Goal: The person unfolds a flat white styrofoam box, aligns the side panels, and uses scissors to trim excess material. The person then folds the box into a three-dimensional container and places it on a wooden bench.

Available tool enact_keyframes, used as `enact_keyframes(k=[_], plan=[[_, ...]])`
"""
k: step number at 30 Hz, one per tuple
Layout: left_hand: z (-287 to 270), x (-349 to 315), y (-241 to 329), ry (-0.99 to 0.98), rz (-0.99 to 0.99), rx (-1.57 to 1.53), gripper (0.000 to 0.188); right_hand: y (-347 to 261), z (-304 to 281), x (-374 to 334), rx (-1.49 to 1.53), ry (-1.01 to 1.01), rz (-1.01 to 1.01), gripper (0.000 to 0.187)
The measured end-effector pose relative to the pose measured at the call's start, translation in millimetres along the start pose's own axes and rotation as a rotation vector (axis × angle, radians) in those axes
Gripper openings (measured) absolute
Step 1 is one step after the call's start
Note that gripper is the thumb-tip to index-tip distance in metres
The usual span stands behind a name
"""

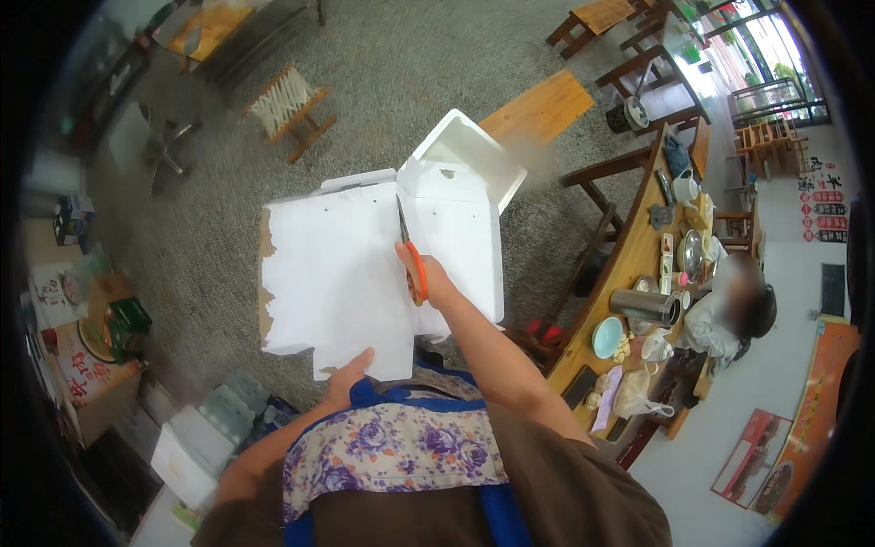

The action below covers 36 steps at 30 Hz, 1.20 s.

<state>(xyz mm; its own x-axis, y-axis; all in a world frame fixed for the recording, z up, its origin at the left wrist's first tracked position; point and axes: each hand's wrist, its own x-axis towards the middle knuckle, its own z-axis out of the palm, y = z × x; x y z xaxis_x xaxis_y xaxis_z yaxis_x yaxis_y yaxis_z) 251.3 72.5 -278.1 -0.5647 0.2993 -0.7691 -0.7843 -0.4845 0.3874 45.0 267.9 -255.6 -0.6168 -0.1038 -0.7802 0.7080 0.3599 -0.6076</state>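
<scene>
A large unfolded white cardboard box (333, 264) hangs in front of my body, its left edge torn and showing brown. Its right part (456, 251) is split off along a line from the far edge. My right hand (430, 278) is closed round the orange handles of a pair of scissors (416, 272), whose blades point away from me and lie along that line. With thumb on top, my left hand (350, 378) grips the cardboard's near flap; the fingers beneath are hidden. A white foam box (465, 150) shows beyond the far right corner.
To the right stands a long wooden table (629, 264) with a steel canister (644, 306), a pale blue bowl (607, 337) and other tableware. A person (720, 305) sits behind it. A wooden bench (538, 108) and a woven stool (290, 108) stand farther off. Boxes (96, 365) are stacked at left.
</scene>
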Motion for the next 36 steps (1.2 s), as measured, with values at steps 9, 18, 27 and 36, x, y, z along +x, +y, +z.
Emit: enact_keyframes(k=[9,18,27,36], plan=[[14.7,-8.0,11.8,0.021,-0.006,-0.259,0.038,7.0,0.6,24.4,-0.026,-0.060,-0.047,0.089],[42.7,-26.8,43.5,-0.004,-0.077,-0.231,0.043,-1.6,-1.4,24.2,0.228,-0.215,-0.100,0.087],[65.9,-36.2,52.6,0.002,0.040,-0.238,0.044,6.0,0.4,30.8,0.055,-0.065,0.005,0.089],[27.1,-10.2,26.4,0.014,-0.101,-0.250,0.042,-20.6,-0.7,4.1,-0.182,0.035,-0.011,0.088]])
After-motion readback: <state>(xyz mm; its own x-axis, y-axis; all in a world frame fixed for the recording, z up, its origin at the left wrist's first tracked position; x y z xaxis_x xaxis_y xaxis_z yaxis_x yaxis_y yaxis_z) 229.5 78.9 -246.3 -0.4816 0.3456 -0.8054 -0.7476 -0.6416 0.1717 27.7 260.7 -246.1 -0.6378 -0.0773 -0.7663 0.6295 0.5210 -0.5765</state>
